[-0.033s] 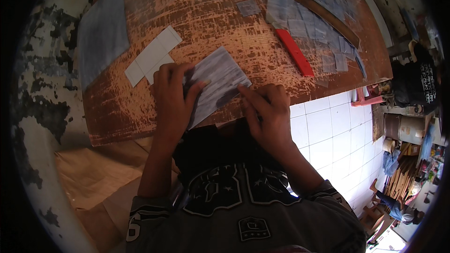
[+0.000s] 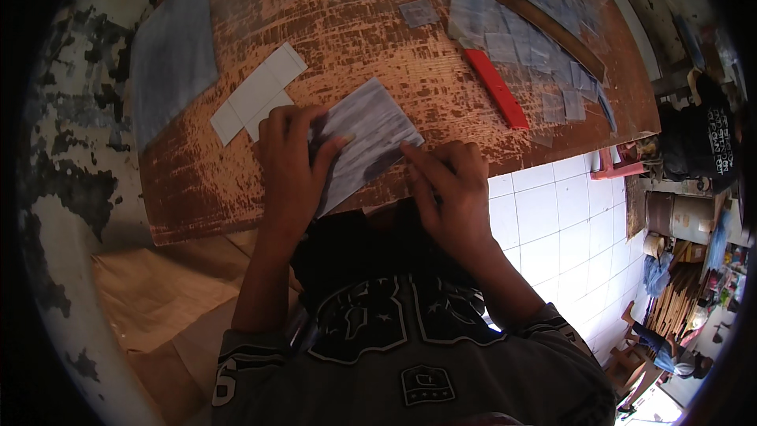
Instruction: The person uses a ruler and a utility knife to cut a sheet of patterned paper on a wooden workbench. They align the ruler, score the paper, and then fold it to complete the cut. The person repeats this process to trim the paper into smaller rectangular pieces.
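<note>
A grey, streaked rectangular sheet (image 2: pixel 367 138) lies at a slant near the front edge of the worn brown table. My left hand (image 2: pixel 290 154) grips its left side, the thumb on top and the fingers bent at the edge. At the right corner, my right hand (image 2: pixel 451 181) has its index fingertip on the sheet and its thumb close below, the fingers curled in. Just beyond my left hand are white card pieces (image 2: pixel 260 93) with lines across them, one partly over another. The sheet's underside is hidden.
A red straight-edged bar (image 2: pixel 497 88) lies to the right, beside many overlapping clear plastic pieces (image 2: pixel 509 47). A long brown strip (image 2: pixel 512 12) crosses them. A large blue-grey sheet (image 2: pixel 175 59) covers the far left. White floor tiles (image 2: pixel 552 221) show past the table; a person (image 2: pixel 670 355) sits at far right.
</note>
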`<state>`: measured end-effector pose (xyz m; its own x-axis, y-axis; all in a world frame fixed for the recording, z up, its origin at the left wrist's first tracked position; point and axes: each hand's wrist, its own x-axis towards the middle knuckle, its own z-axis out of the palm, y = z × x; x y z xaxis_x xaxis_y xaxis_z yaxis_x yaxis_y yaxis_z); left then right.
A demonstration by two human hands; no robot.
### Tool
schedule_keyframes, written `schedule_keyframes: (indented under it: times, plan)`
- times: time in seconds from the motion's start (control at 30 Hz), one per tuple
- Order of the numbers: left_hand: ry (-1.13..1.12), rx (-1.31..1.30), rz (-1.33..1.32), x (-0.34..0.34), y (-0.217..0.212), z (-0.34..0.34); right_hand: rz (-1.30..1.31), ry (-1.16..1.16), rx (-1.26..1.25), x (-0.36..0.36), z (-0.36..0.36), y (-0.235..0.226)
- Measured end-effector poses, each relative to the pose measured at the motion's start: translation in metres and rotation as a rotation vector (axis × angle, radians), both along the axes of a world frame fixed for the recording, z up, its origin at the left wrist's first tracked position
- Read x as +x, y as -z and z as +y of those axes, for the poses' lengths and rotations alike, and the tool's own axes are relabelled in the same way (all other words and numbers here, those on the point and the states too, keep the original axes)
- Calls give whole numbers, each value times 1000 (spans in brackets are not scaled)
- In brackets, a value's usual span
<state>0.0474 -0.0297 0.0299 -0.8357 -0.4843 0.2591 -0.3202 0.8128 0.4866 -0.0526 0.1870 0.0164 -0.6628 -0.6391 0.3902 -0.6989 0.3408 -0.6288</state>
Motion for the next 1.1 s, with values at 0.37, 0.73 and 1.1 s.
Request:
schedule_keyframes:
  times: [0.37, 0.73, 1.1]
  plan:
    - [15, 12, -29, -1, -4, -1, -6, 40, -43, 1, -3, 3]
    - [65, 17, -125, -11, -21, -9, 51, 37, -7, 1, -5, 7]
    - [-5, 215, -279, -37, -40, -22, 105, 53, 16, 1, -6, 12]
